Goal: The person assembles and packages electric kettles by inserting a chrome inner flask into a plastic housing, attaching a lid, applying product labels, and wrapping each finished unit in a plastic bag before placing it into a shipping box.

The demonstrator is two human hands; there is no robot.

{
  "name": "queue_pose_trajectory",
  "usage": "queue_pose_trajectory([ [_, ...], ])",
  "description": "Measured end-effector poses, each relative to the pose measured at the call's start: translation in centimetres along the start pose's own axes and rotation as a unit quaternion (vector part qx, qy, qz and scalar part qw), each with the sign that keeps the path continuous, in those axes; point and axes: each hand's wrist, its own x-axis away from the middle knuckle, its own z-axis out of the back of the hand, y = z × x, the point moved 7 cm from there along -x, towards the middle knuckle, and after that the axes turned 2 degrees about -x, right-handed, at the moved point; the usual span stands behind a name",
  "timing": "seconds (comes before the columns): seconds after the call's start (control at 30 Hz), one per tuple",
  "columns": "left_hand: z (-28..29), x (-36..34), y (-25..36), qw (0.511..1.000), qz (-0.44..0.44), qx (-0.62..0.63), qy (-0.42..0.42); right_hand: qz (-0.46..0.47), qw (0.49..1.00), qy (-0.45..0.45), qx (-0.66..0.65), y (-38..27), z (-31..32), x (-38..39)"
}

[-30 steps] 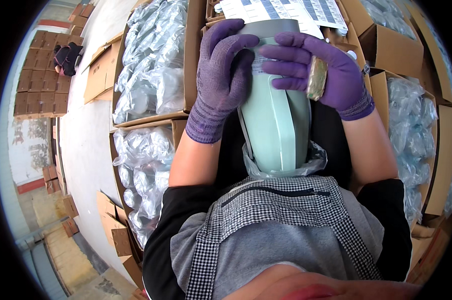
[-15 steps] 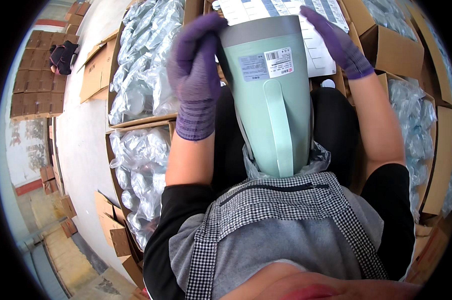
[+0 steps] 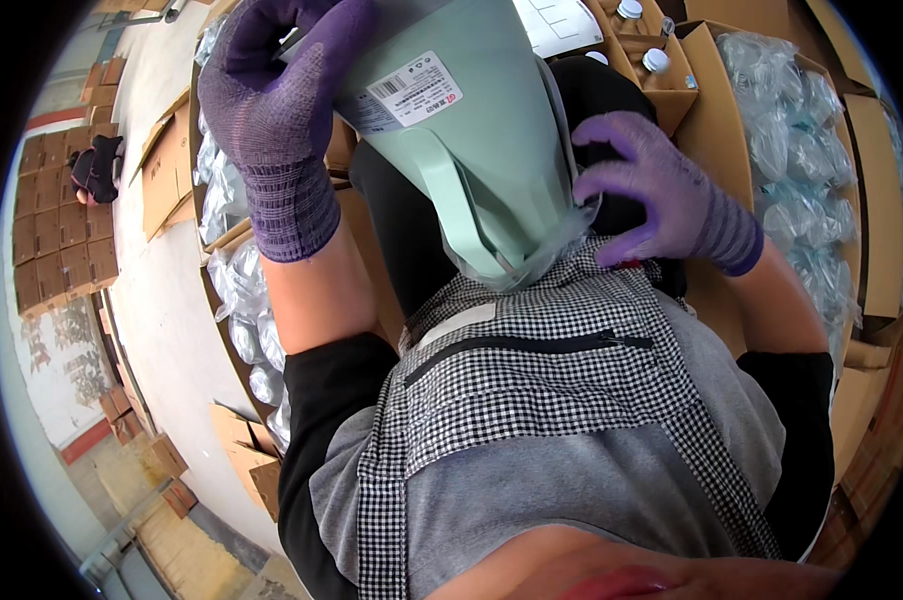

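Note:
A pale green jug (image 3: 491, 120) with a handle and a white label leans over my lap, tilted with its wide end up and to the left. My left hand (image 3: 281, 80), in a purple knit glove, is closed on its wide end at the top of the picture. Clear plastic bag film (image 3: 561, 240) wraps the narrow lower end, close to my apron. My right hand (image 3: 651, 190), gloved alike, is beside the film on the right. Its fingers are bent and spread, the thumb apart. Whether its fingertips touch the film I cannot tell.
Open cartons of plastic-wrapped items (image 3: 781, 140) stand at the right and left. Ahead, a carton holds white-capped bottles (image 3: 656, 62), with a printed sheet (image 3: 561, 22) nearby. Stacked brown boxes (image 3: 61, 220) and a person (image 3: 95, 170) are at the far left.
The jug has tilted, its wide end moving up and left with my left hand. My right hand has come down from beyond the wide end to the film at the narrow end.

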Motion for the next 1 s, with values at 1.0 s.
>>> queue_pose_trajectory([
  [1.0,-4.9,4.7,7.1,0.977,-0.062,0.204,-0.022,-0.047,0.885,0.453,-0.102,-3.3,8.7,4.1],
])
